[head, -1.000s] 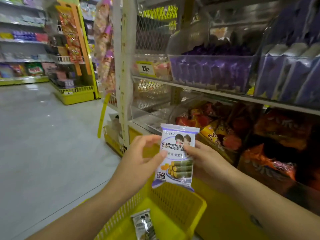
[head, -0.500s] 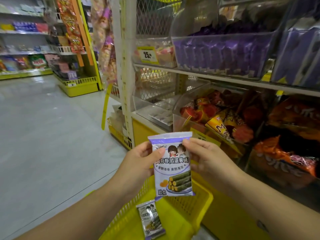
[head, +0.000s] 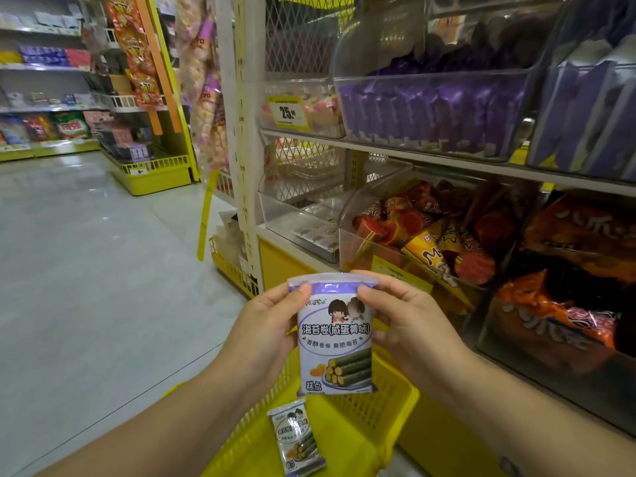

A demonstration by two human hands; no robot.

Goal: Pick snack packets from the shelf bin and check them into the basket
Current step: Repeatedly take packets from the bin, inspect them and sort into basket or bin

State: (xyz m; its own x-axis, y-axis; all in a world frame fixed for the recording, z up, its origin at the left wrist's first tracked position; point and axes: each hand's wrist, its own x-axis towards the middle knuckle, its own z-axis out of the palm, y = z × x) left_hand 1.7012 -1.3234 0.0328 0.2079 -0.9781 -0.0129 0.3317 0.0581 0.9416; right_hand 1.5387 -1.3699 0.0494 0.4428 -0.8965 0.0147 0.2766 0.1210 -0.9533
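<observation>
One seaweed roll packet (head: 297, 438) is already lying in the yellow basket (head: 389, 418), so the task is looking partly done. Above the basket, a second seaweed roll packet (head: 335, 339) is being held upright, label facing the wearer, apparently being checked and not yet dropped in. The left hand (head: 265, 332) and right hand (head: 409, 325) are both gripping it, fingers (head: 303, 290) clamped on its top corners. Beyond, the clear shelf bin (head: 292, 215) is holding more flat packets, probably still to be picked.

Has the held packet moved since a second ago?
Yes. The packet has sunk slightly lower, its bottom edge now further down against the basket rim.
</observation>
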